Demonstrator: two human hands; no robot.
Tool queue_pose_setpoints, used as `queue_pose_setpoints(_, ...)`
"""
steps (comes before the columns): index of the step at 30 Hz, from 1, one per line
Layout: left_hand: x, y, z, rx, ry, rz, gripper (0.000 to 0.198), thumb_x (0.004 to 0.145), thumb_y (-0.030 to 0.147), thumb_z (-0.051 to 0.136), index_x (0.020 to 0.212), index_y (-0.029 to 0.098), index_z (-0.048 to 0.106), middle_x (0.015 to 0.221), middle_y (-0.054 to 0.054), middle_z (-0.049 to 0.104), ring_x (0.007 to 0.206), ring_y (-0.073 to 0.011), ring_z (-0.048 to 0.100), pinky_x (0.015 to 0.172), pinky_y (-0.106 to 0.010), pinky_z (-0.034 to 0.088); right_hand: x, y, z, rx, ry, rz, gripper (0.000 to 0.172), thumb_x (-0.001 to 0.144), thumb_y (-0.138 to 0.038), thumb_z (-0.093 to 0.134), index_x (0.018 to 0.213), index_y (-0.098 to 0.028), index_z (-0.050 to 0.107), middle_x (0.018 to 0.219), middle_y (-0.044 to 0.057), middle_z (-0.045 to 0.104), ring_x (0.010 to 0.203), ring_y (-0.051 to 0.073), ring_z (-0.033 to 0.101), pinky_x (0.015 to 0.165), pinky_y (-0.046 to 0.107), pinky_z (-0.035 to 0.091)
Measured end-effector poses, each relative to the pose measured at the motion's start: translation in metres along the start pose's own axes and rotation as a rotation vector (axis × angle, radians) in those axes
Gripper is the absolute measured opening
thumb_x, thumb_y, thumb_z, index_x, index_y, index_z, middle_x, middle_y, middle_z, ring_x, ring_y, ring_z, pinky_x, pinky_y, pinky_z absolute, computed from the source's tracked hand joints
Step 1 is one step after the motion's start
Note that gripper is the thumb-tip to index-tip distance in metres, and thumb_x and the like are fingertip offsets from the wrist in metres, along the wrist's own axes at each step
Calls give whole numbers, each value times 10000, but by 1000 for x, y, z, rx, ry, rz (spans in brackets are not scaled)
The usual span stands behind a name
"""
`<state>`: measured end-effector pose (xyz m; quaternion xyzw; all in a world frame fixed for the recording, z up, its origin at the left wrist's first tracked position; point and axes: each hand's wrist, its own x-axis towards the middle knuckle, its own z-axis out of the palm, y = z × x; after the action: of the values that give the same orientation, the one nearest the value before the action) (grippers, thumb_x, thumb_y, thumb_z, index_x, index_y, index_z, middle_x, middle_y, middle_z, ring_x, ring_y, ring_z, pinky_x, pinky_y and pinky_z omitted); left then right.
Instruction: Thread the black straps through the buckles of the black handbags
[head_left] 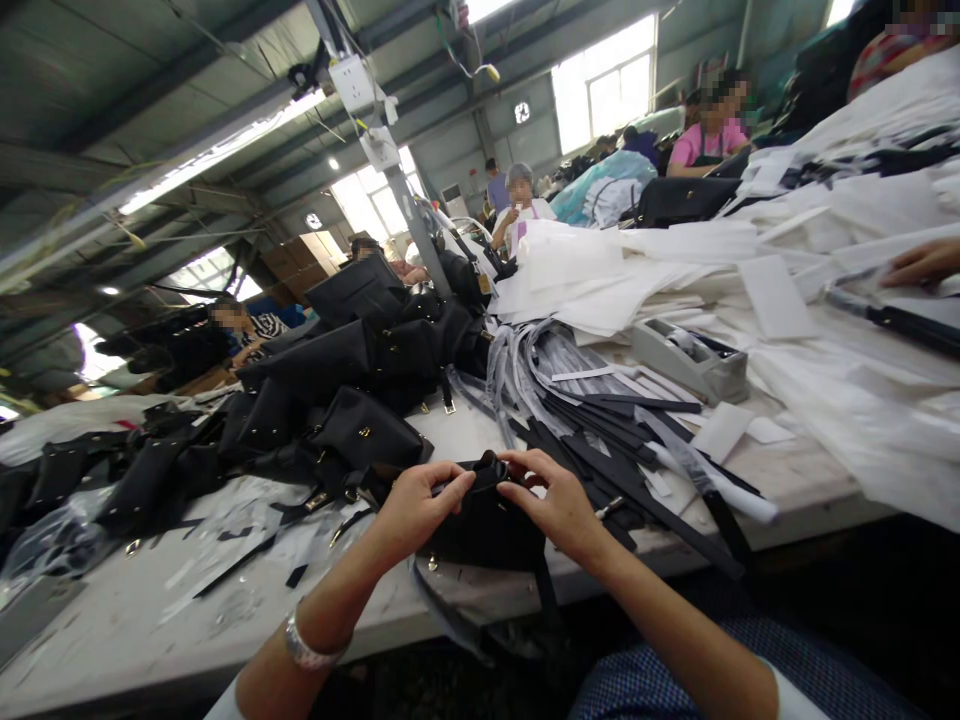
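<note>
A black handbag (pixel 487 535) lies at the table's front edge, with a gold-coloured metal fitting low on its left side. My left hand (pixel 424 505) pinches a black strap (pixel 484 468) along the bag's top, thumb and fingers closed. Opposite it, my right hand (pixel 551 495) has its thumb and forefinger closed on the same strap, where it bends into a small loop. A band hangs from the bag over the table edge. The exact spot under my fingertips is partly hidden.
Black bags (pixel 367 430) are heaped to the left and behind. Wrapped black straps (pixel 600 450) lie at right, near a grey tape dispenser (pixel 694 360) and white sheets (pixel 585 270). A co-worker's hand (pixel 926 265) is at far right. A post (pixel 412 220) stands behind.
</note>
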<state>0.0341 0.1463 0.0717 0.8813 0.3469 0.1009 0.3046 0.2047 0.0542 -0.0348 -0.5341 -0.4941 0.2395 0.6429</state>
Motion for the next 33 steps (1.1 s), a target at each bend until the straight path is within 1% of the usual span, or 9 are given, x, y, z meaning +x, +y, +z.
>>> queue_pose_setpoints(6,12,11,-10,118,-7,4,384,855,510,608,792,151,730,662,14,638,633,-141,536,588,-234,350,-1,-2,5,-71,63,-62,233,824,-256,751,1054,-257,714,904,15,643,858,193,632,784,327,520)
queue_pose_setpoints(11,23,30,-17,268,-85,62,348,844,459,600,806,151,759,725,-19,706,710,-174,598,635,-246,377,-8,-4,6,-169,113,-133,244,818,-236,765,1051,-268,701,884,18,637,882,219,627,843,365,500)
queue_pose_setpoints(14,28,41,-18,418,-113,86,331,833,447,594,784,162,755,689,-17,689,682,-169,583,613,-247,351,-11,-7,8,-181,115,-146,248,830,-220,748,1066,-271,692,881,19,637,888,226,622,840,367,497)
queue_pose_setpoints(18,32,53,-15,592,-118,138,289,817,412,582,736,180,734,613,-5,630,602,-152,522,549,-256,265,-16,-13,12,-167,135,-114,221,830,-203,735,1039,-259,690,869,20,629,841,214,619,806,354,499)
queue_pose_setpoints(22,37,60,-9,665,-149,168,293,805,403,570,702,171,717,584,-6,579,565,-143,458,542,-273,212,-19,-15,14,-137,162,-67,228,814,-178,726,1028,-247,683,893,22,633,860,211,621,815,352,499)
queue_pose_setpoints(24,42,61,-7,658,-202,174,306,811,404,557,704,165,714,585,1,563,573,-139,457,543,-267,221,-19,-14,15,-117,172,-48,228,804,-187,735,1018,-241,680,930,27,646,906,218,623,842,359,498)
queue_pose_setpoints(27,51,61,-9,635,-337,173,339,824,410,537,664,156,694,545,26,510,548,-120,434,522,-249,240,-19,-12,17,-88,194,-33,228,788,-186,757,998,-232,682,975,29,663,965,222,623,883,365,490)
queue_pose_setpoints(30,59,66,-14,625,-468,165,366,824,404,531,599,146,661,491,43,442,502,-102,373,485,-244,229,-19,-11,19,-92,207,-43,234,773,-175,784,981,-228,692,963,24,673,942,214,625,873,359,486)
queue_pose_setpoints(33,66,73,-16,633,-554,158,303,785,365,568,595,150,664,484,46,471,495,-99,385,480,-240,237,-19,-12,23,-129,200,-56,228,770,-197,800,972,-240,705,956,23,681,937,221,625,861,360,481)
